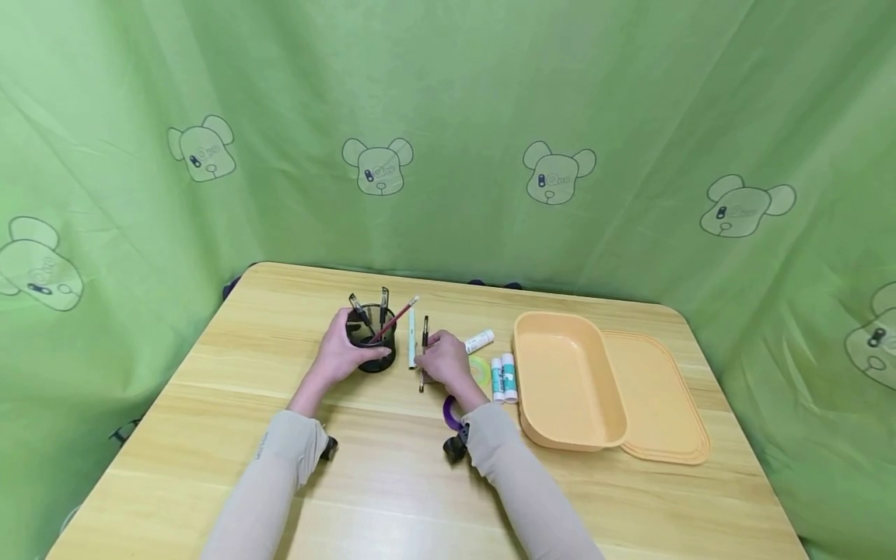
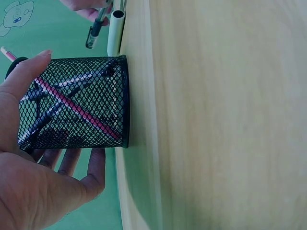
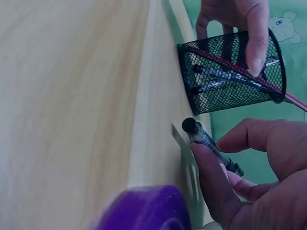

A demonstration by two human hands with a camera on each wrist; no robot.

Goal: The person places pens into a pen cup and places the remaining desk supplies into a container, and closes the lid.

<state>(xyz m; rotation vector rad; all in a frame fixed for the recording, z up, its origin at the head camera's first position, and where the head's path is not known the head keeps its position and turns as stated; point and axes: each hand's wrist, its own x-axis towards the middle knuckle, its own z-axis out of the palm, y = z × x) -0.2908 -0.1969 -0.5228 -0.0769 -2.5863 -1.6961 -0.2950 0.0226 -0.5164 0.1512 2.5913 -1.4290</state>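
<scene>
A black mesh pen holder (image 1: pixel 373 357) stands upright on the table. In it lean two black pens (image 1: pixel 384 305) and a red pencil (image 1: pixel 397 319) with a pale eraser end. My left hand (image 1: pixel 343 348) grips the holder from its left side, thumb across the near wall, as the left wrist view also shows. Just right of the holder, my right hand (image 1: pixel 448 361) pinches a black-capped pen (image 3: pixel 211 145) between thumb and fingers, slightly above the table. Between the pen and the holder lies a pale blue-green stick-like item (image 1: pixel 411 340).
Near my right hand lie a white tube (image 1: pixel 479 341), a green tape roll (image 1: pixel 480 371), a purple tape roll (image 1: pixel 451 412) and two glue sticks (image 1: pixel 509 378). Farther right are an orange box (image 1: pixel 567 381) and its lid (image 1: pixel 658 397). Green curtains (image 1: pixel 462 225) surround the table.
</scene>
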